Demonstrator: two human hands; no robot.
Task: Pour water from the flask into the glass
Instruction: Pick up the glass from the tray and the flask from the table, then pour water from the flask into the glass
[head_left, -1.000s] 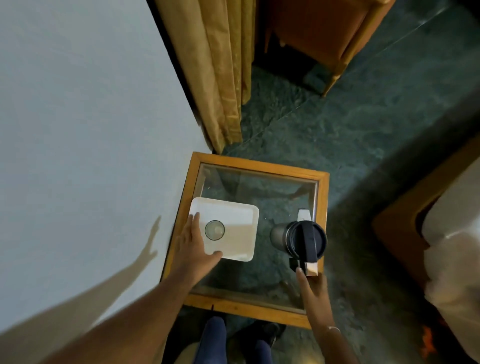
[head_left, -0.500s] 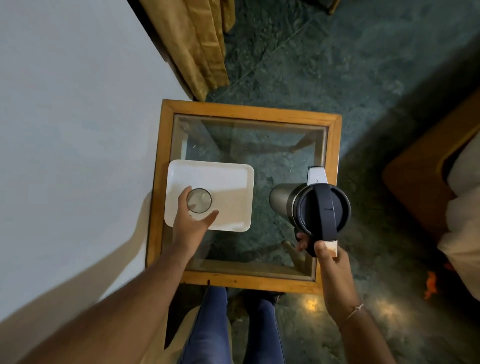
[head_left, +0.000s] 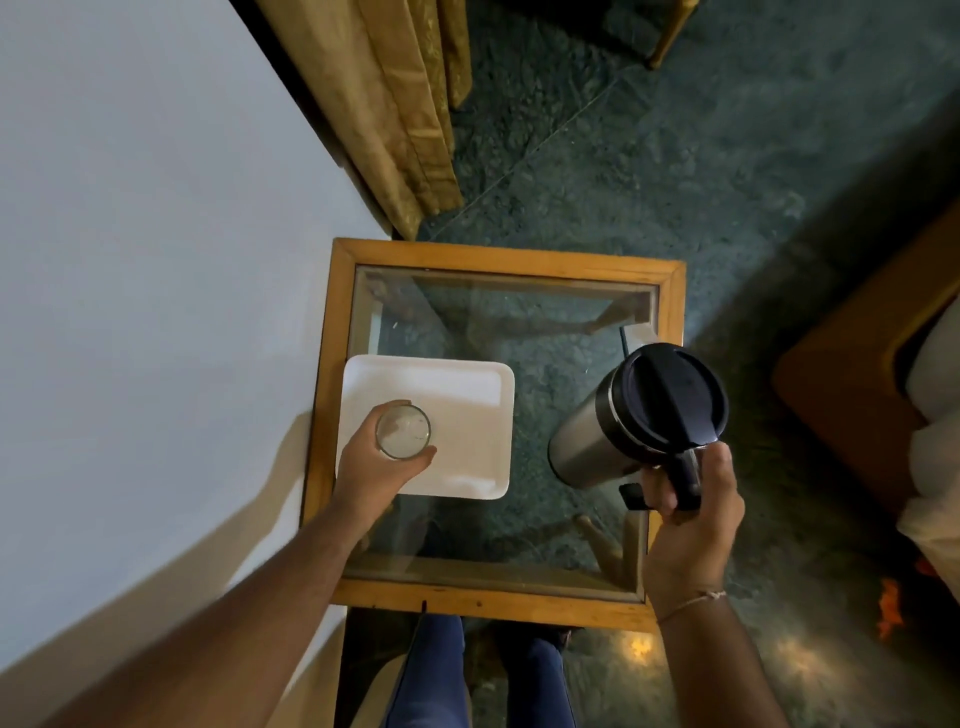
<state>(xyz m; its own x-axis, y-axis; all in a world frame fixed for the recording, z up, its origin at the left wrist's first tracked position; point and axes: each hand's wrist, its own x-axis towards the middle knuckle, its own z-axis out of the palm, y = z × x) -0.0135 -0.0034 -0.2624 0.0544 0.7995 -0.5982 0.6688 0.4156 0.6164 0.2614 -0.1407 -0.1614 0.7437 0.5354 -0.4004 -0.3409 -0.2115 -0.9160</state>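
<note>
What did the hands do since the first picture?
The right hand took hold of the flask by its handle; a second ago it was only reaching for it. The flask now looks lifted and tilted. The left hand moved from the tray's edge to grip the glass. The glass stays on the white tray, and the flask's lid stays on.

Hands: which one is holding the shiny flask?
The right hand, gripping the flask by its black handle. The left hand wraps the glass on the white tray.
</note>
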